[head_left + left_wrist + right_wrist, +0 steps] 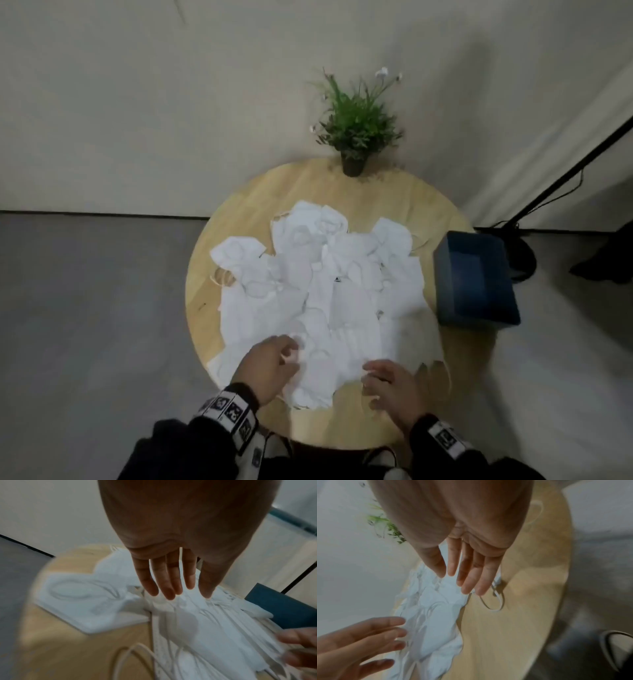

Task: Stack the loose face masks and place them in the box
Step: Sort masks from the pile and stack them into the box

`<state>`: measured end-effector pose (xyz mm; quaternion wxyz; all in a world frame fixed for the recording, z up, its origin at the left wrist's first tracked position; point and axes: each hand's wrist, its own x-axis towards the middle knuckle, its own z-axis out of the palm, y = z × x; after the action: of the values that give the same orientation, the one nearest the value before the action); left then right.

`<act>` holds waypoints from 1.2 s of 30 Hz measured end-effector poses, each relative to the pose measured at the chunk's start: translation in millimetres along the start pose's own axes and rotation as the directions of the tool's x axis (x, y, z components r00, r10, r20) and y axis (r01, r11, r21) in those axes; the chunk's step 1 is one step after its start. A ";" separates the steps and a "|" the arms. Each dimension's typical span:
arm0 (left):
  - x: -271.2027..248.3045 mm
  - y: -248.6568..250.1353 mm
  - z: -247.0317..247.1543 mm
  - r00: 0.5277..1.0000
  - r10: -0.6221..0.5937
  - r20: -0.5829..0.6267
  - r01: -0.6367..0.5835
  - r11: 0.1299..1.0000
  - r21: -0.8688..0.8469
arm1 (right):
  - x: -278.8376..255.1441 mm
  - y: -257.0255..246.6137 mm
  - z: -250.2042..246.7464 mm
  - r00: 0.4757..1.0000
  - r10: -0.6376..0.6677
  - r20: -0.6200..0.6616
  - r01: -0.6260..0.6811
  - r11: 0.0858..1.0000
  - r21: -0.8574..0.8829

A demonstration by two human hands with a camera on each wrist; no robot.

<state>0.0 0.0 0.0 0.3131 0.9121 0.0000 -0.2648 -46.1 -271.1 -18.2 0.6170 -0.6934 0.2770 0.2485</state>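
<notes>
Several loose white face masks lie spread in a heap over the round wooden table. A dark blue open box sits at the table's right edge, with nothing visible inside. My left hand hovers over the near masks with fingers straight and slightly spread, gripping nothing. My right hand is also open, fingers extended just over the near right edge of the heap, beside a loose ear loop.
A small potted plant stands at the table's far edge against the wall. A black stand with a cable rises to the right of the box. Bare wood shows at the near right of the table.
</notes>
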 end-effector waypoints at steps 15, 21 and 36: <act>-18.4 35.3 -6.6 0.980 0.168 -0.108 -0.135 0.955 0.265 | -38.6 25.8 -4.8 0.932 -0.292 -0.214 0.345 0.896 0.278; -37.9 27.3 -57.2 0.929 0.102 -0.355 -0.062 0.991 0.121 | -22.8 1.6 -21.6 0.884 -0.279 -0.375 0.298 0.955 -0.009; 9.4 -71.7 -23.3 0.895 -0.357 -0.265 0.409 0.896 0.172 | 52.5 22.7 -25.3 0.912 -0.293 -0.288 0.121 0.861 -0.494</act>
<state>7.4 69.4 -30.0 0.1476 0.9474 0.1867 -0.2140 -23.7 -302.2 -67.6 0.3959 -0.8800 0.2380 0.1103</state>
